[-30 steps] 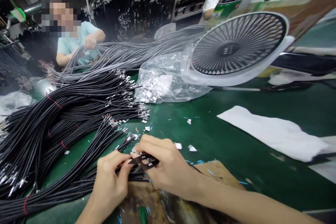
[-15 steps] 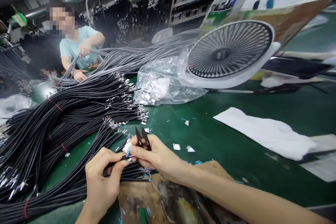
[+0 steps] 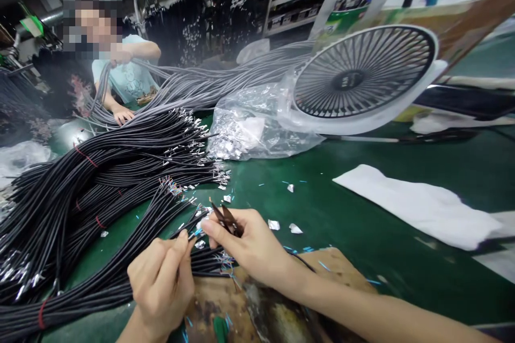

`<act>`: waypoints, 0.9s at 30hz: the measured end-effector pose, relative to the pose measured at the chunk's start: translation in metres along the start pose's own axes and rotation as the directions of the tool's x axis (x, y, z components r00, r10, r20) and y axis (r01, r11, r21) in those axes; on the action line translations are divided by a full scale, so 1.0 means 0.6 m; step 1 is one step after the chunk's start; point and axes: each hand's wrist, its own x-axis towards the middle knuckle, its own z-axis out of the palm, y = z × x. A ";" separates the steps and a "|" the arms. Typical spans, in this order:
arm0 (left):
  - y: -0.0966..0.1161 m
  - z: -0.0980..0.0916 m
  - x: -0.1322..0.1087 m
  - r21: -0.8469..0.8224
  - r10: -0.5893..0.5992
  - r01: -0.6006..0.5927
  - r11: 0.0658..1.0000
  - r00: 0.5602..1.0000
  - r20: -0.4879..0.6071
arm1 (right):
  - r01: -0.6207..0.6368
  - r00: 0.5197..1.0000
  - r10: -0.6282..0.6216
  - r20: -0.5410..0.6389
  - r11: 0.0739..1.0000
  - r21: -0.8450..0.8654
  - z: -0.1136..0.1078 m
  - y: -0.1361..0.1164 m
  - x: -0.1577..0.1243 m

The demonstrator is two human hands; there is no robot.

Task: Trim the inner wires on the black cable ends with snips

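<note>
My left hand (image 3: 161, 278) is closed, pinching a black cable near its stripped end, where short blue wires (image 3: 198, 232) stick out; most of that cable is hidden by the fingers. Dark thread snips (image 3: 227, 218) lie in my right hand (image 3: 257, 249), blades pointing up and away. The thumb and forefinger of that hand are at the tips of the blue wires. Behind and left of both hands spread bundles of black cables (image 3: 116, 163) with bared, foil-covered or coloured ends. Silvery foil scraps (image 3: 295, 229) lie on the green table (image 3: 306, 174).
A round fan (image 3: 362, 75) stands at the back right, beside a clear plastic bag (image 3: 261, 123) of foil pieces. White cloth (image 3: 418, 206) lies to the right. Under my hands is a stained brown board (image 3: 217, 300). Across the table a co-worker (image 3: 126, 77) handles grey cables (image 3: 217, 77).
White and foil wrapping between my fingers has gone from the wire end, leaving blue wires showing. My right hand shifted slightly right, and the snips tilted. The co-worker's upper hand rose.
</note>
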 end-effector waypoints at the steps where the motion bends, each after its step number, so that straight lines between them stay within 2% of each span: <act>1: 0.001 -0.001 -0.001 0.013 -0.004 0.004 1.000 1.000 0.000 | 0.000 1.000 0.000 0.001 1.000 -0.002 0.001 0.001 0.000; 4: 0.002 0.000 -0.001 0.056 -0.002 0.003 0.998 1.000 -0.017 | 0.044 0.999 -0.045 -0.027 0.997 -0.056 0.005 0.002 -0.003; 7: 0.001 0.003 0.001 0.111 0.045 -0.042 0.993 0.999 -0.027 | 0.215 0.972 -0.229 -0.062 0.961 -0.176 0.014 0.007 -0.014; 9: 0.002 0.004 0.005 0.130 0.081 -0.073 0.989 0.995 -0.063 | 0.370 0.927 -0.374 0.029 0.896 -0.245 0.018 0.011 -0.023; 11: 0.005 0.001 0.010 0.106 0.059 -0.048 0.993 0.992 -0.111 | 0.458 0.888 -0.446 0.107 0.851 -0.257 0.018 0.014 -0.027; 13: 0.011 -0.005 0.016 0.040 -0.016 0.022 0.999 0.991 -0.135 | 0.430 0.901 -0.434 0.034 0.876 -0.218 0.012 0.012 -0.026; 16: 0.021 -0.017 0.023 -0.049 -0.121 0.114 0.992 0.979 -0.166 | 0.309 0.942 -0.319 -0.105 0.946 -0.103 -0.002 0.003 -0.018; 18: 0.026 -0.023 0.025 -0.070 -0.131 0.119 0.990 0.971 -0.200 | 0.284 0.954 -0.292 -0.072 0.954 -0.095 -0.007 -0.002 -0.013; 22: 0.031 -0.024 0.024 -0.072 -0.122 0.109 0.991 0.968 -0.221 | 0.318 0.948 -0.316 0.032 0.941 -0.113 -0.004 -0.004 -0.012; 27: 0.031 -0.019 0.019 -0.073 -0.095 0.080 0.994 0.968 -0.234 | 0.289 0.957 -0.284 0.061 0.949 -0.123 -0.001 -0.004 -0.012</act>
